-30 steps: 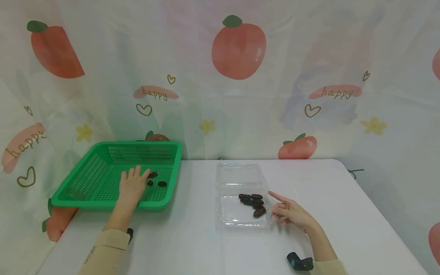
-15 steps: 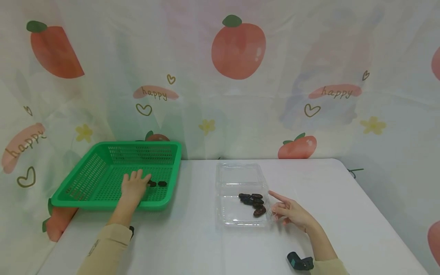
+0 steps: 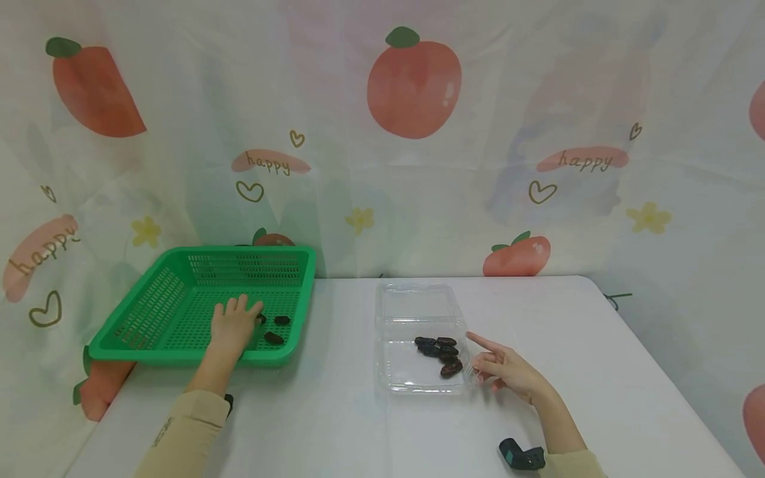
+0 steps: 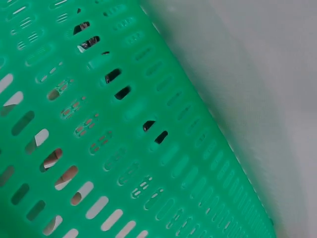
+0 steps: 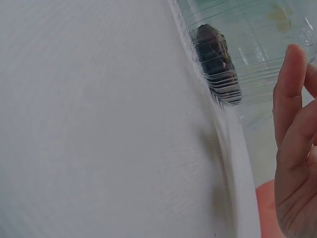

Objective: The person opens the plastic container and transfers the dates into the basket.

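My left hand (image 3: 233, 330) is low inside the green plastic basket (image 3: 271, 359), its index finger and thumb pinching a dark date (image 3: 261, 318). Two other dates (image 3: 282, 320) lie on the basket floor just right of it, one of them nearer the front wall. In the left wrist view the slotted basket wall (image 4: 133, 114) hides most of the hand. My right hand (image 3: 508, 370) holds the right rim of a clear plastic container (image 3: 412, 380), index finger stretched out along its side. Several dates (image 3: 451, 368) are grouped in its front half; the lid (image 3: 416, 302) is folded back.
Both containers are on a white table (image 3: 340, 425), the basket at the left and the clear one near the middle. A printed curtain (image 3: 335, 99) hangs right behind the table's back edge. A black wrist device (image 3: 522, 457) is by the right forearm.
My left hand has drawn slightly toward the front of the basket. One date now lies nearer the front wall, where none showed before. The right hand and clear container have stayed still.
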Tool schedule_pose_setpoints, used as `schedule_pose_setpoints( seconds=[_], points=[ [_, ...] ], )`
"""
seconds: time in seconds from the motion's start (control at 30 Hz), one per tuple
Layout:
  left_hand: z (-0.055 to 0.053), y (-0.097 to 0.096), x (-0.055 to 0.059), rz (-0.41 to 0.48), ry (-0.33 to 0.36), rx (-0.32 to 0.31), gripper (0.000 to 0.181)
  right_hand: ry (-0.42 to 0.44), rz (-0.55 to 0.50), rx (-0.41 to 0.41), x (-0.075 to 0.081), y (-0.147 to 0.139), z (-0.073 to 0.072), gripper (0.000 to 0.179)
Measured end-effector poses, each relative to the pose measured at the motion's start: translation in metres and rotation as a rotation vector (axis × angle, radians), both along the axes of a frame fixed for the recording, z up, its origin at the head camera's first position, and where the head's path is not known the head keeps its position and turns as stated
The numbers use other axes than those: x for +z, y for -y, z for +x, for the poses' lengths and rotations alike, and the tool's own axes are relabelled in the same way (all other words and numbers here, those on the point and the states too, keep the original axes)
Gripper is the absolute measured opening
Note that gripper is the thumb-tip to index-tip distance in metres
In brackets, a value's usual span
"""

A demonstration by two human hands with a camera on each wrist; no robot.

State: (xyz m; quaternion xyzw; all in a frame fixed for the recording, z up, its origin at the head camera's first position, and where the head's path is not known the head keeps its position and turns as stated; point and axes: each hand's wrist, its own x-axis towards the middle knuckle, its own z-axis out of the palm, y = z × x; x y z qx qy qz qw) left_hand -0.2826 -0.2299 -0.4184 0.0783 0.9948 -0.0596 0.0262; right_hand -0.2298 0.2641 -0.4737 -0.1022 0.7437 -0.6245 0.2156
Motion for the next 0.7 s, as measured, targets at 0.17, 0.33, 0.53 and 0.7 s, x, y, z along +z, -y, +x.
schedule_pose_setpoints(
  seconds=[0.17, 0.33, 0.53, 0.7],
  points=[
    [0.001, -0.007, 0.005, 0.052, -0.077, -0.017, 0.037, -0.008, -0.016, 0.007, 0.002, 0.001, 0.002, 0.071],
    [0.003, -0.026, 0.019, 0.098, -0.205, -0.069, 0.035, -0.012, -0.007, 0.002, 0.003, 0.001, 0.002, 0.070],
    [0.007, -0.060, 0.030, 0.102, -0.412, -0.181, 0.030, -0.009, 0.002, -0.003, 0.001, 0.001, 0.002, 0.070],
    [0.007, -0.088, 0.020, 0.071, -0.541, -0.271, 0.032, -0.008, -0.003, 0.002, 0.002, 0.001, 0.002, 0.070]
  ],
)
